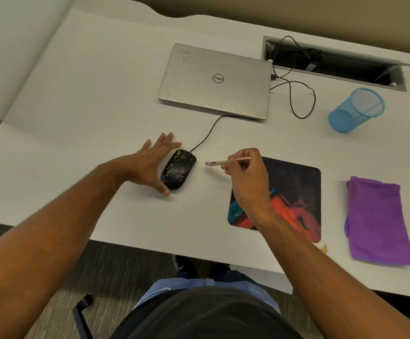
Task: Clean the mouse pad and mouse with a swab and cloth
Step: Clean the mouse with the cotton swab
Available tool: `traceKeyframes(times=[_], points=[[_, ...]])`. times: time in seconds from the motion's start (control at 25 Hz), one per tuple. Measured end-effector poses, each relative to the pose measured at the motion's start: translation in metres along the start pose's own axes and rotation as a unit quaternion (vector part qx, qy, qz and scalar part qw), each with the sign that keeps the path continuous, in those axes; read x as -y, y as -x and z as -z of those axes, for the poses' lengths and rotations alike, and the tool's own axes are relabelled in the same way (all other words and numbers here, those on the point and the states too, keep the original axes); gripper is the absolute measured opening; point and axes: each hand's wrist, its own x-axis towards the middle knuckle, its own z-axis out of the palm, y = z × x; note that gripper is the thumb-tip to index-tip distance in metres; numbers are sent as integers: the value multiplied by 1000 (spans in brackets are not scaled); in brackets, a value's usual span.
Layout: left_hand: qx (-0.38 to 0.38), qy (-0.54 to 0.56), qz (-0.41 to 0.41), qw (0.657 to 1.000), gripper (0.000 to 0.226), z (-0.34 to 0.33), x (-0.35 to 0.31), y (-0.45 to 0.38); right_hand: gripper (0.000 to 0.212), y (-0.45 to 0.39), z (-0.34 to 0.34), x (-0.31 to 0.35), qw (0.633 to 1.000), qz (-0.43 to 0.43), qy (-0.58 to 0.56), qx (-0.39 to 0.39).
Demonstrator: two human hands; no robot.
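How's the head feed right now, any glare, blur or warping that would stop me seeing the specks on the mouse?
Head view: even soft light, no glare; specks on the mouse read clearly; the swab tip is slightly soft; wide-angle bending shows along the desk edges; faint shadows lie under both hands.

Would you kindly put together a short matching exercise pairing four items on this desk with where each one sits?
Things:
1. mouse
2. swab
3. cloth
4. mesh cup

Places:
A. lying flat at the near right of the desk, right of the mouse pad
B. pinched in the right hand
C. tipped on its side, right of the laptop
D. beside the open left hand, off the pad

Pairs: 1-D, 2-B, 3-A, 4-C
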Motion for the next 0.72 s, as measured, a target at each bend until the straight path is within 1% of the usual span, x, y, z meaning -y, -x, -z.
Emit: traceKeyframes(times=[0.2, 0.36, 0.6, 0.72], points=[[-5, 3, -9, 1000, 139, -2, 1, -3, 6, -15, -25, 10, 999, 6, -32, 2], [-19, -4, -7, 1000, 136, -7, 2, -4, 6, -19, -38, 9, 1000, 17, -15, 10], [-45, -3, -12, 999, 137, -17, 3, -4, 14, -8, -39, 2, 995, 55, 38, 75], [-49, 3, -15, 999, 136, -18, 3, -5, 6, -7, -30, 4, 992, 81, 47, 88]])
